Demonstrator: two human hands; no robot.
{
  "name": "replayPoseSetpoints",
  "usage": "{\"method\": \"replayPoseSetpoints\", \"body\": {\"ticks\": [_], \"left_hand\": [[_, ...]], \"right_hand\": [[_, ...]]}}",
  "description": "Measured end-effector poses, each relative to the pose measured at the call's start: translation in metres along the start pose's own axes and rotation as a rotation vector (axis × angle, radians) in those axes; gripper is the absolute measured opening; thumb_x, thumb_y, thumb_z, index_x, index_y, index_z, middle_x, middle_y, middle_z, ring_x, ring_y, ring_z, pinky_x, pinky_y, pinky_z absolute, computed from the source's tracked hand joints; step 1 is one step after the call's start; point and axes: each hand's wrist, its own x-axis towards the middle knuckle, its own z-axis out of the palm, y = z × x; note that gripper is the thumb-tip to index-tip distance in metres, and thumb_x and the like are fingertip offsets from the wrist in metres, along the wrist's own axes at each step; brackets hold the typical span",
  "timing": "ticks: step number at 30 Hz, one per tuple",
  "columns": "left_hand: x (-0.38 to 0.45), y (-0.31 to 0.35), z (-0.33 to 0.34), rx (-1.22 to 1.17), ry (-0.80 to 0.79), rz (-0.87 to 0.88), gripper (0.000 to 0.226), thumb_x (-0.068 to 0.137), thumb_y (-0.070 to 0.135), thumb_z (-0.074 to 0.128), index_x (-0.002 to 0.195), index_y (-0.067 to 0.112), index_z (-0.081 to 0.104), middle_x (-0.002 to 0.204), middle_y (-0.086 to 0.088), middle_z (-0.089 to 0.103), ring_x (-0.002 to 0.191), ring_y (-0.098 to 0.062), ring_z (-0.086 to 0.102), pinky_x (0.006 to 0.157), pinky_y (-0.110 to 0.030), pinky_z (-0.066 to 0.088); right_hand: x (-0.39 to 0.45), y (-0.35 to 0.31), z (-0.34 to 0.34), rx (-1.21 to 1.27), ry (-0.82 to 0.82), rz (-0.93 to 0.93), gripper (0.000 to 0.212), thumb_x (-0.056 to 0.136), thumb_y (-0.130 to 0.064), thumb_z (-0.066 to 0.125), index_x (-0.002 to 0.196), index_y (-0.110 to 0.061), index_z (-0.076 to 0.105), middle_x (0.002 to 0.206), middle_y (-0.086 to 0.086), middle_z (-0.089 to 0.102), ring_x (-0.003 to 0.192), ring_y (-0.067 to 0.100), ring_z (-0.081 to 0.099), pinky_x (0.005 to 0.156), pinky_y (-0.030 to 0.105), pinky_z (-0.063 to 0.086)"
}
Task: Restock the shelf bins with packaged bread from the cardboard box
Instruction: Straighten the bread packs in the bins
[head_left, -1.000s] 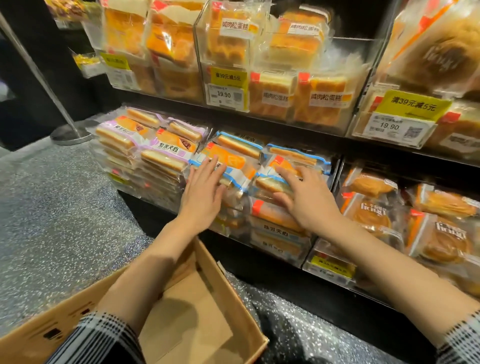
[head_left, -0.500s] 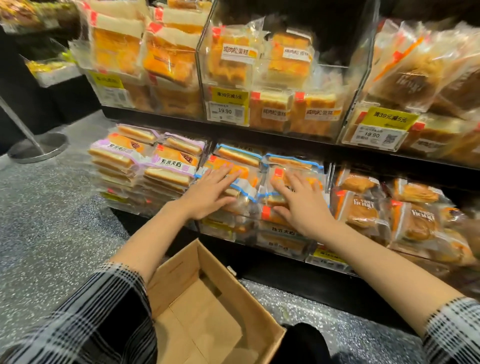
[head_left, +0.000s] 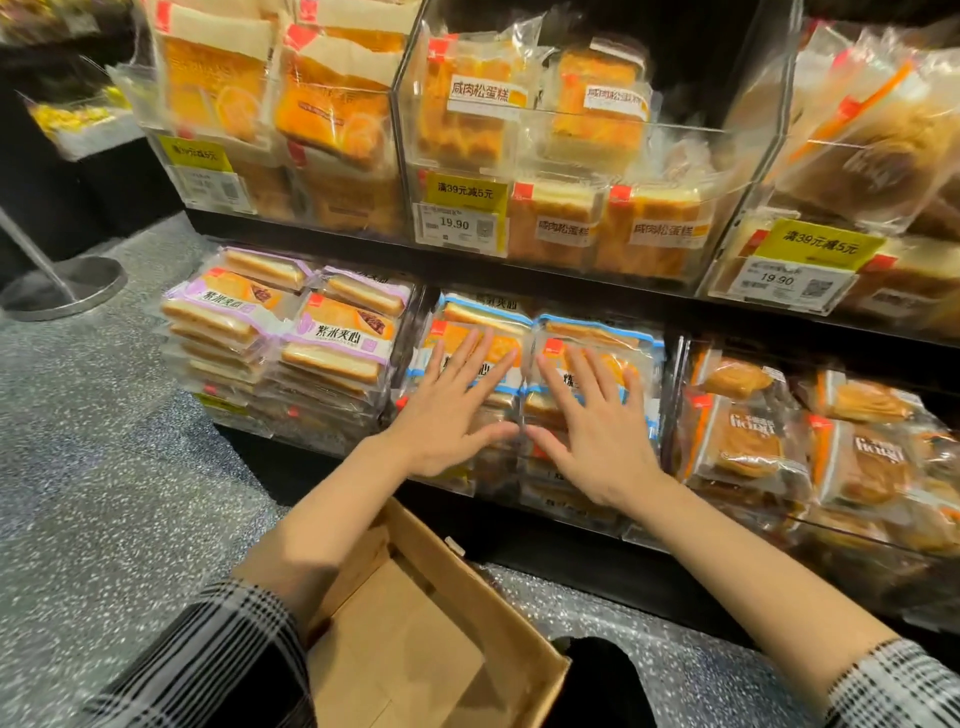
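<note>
Speckled grey shop floor (head_left: 93, 467) below, black shelving (head_left: 519, 280) ahead, stacked with clear plastic shelf bins (head_left: 748, 135) of wrapped bread and cake.

Left hand (head_left: 452, 415) flat, fingers straight and spread, palm pressing on the left stack of blue-trimmed clear packets of sliced bread (head_left: 483, 317) in the lower middle bin. Right hand (head_left: 597, 431) flat in the same manner, fingers fanned, pressing on the neighbouring right stack of blue-trimmed packets (head_left: 592, 332). Thumbs nearly touching between the 2 stacks. Nothing grasped by either hand.

Just left of the left hand: purple-trimmed packets of filled bread (head_left: 332, 338) piled in 2 stacks. Right of the right hand: clear packets of round brown pastries with orange edging (head_left: 748, 447), leaning in their bin. Above both hands, on the upper shelf: block-shaped golden cakes in clear wrap with white labels (head_left: 478, 98), and a yellow and white price tag reading 19.90 (head_left: 462, 213).

Below the wrists, near the forearms: open brown cardboard box (head_left: 415, 639) on the floor, only bare bottom flaps showing in the visible part. Plaid black-and-white sleeves (head_left: 223, 660) pushed up both forearms. Far left of the left hand: round metal stand base (head_left: 67, 286) on the floor.
</note>
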Motion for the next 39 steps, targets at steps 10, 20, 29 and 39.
{"method": "replayPoseSetpoints", "body": {"ticks": [10, 20, 29, 39], "left_hand": [[-0.011, -0.018, 0.013, 0.145, 0.138, -0.108, 0.076, 0.092, 0.068, 0.014, 0.151, 0.021, 0.002, 0.158, -0.019, 0.009, 0.145, -0.024, -0.005, 0.113, -0.038, -0.020], [-0.010, -0.018, 0.015, 0.101, 0.208, -0.155, 0.090, 0.086, 0.077, 0.011, 0.152, 0.018, -0.003, 0.159, -0.017, -0.001, 0.146, -0.024, -0.010, 0.112, -0.039, -0.023], [-0.056, 0.017, 0.036, -0.345, 0.366, -0.616, 0.121, 0.074, 0.079, 0.046, 0.147, 0.010, -0.022, 0.156, -0.006, -0.024, 0.143, -0.017, -0.027, 0.112, -0.035, -0.025], [-0.054, 0.000, 0.023, -0.159, 0.246, -0.659, 0.099, 0.084, 0.077, 0.027, 0.143, 0.020, -0.027, 0.153, -0.012, -0.032, 0.138, -0.022, -0.036, 0.110, -0.040, -0.026]], "right_hand": [[-0.008, 0.032, 0.004, -0.316, 0.114, -0.176, 0.076, 0.090, -0.067, 0.025, 0.152, -0.023, 0.024, 0.155, 0.025, 0.016, 0.146, 0.035, 0.010, 0.112, 0.064, 0.000], [0.000, 0.035, 0.003, -0.303, 0.010, -0.154, 0.079, 0.090, -0.070, 0.012, 0.153, -0.023, 0.018, 0.158, 0.023, 0.009, 0.147, 0.035, 0.006, 0.114, 0.061, 0.003], [-0.001, -0.001, 0.008, -0.315, 0.088, -0.077, 0.089, 0.090, -0.063, 0.022, 0.150, 0.002, 0.016, 0.157, 0.022, 0.012, 0.147, 0.032, 0.006, 0.118, 0.052, -0.004], [0.009, -0.038, -0.004, -0.144, 0.138, -0.195, 0.082, 0.094, -0.061, 0.021, 0.151, -0.003, 0.019, 0.157, 0.020, 0.014, 0.147, 0.030, 0.008, 0.118, 0.053, 0.004]]}}
